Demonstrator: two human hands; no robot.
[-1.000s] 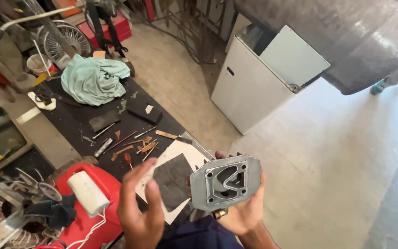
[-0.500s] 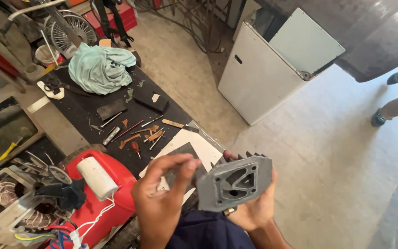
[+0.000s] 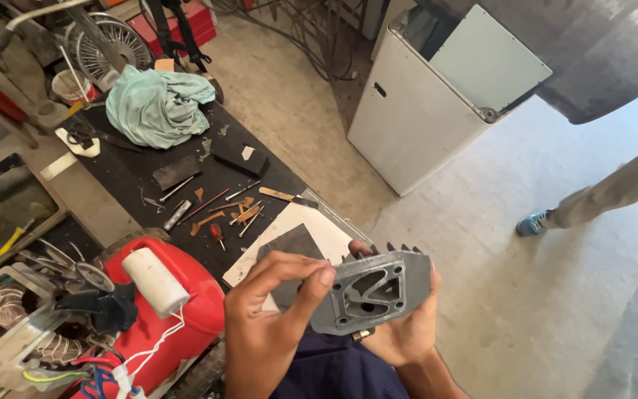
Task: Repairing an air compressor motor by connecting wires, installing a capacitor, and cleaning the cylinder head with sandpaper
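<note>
A grey cast-metal engine plate [image 3: 373,290] with triangular openings and bolt holes sits low in the middle of the head view. My right hand [image 3: 406,331] holds it from underneath and behind, fingers wrapped round its far edge. My left hand [image 3: 269,325] is at the plate's left side, thumb and fingertips touching its left edge. Just beyond the hands lies a dark square sheet [image 3: 295,245] on a white board [image 3: 324,233].
A black mat [image 3: 131,177] carries several small hand tools, a dark block [image 3: 239,156] and a green rag [image 3: 156,106]. A red fuel can [image 3: 162,310] with a white roll stands at the left. A white cabinet [image 3: 415,111] is behind; another person's leg [image 3: 614,193] at right.
My left hand came in from the left and now touches the plate's edge. The plate has tipped flatter and sits lower right in view. The camera has shifted, and the other person's leg has stepped closer.
</note>
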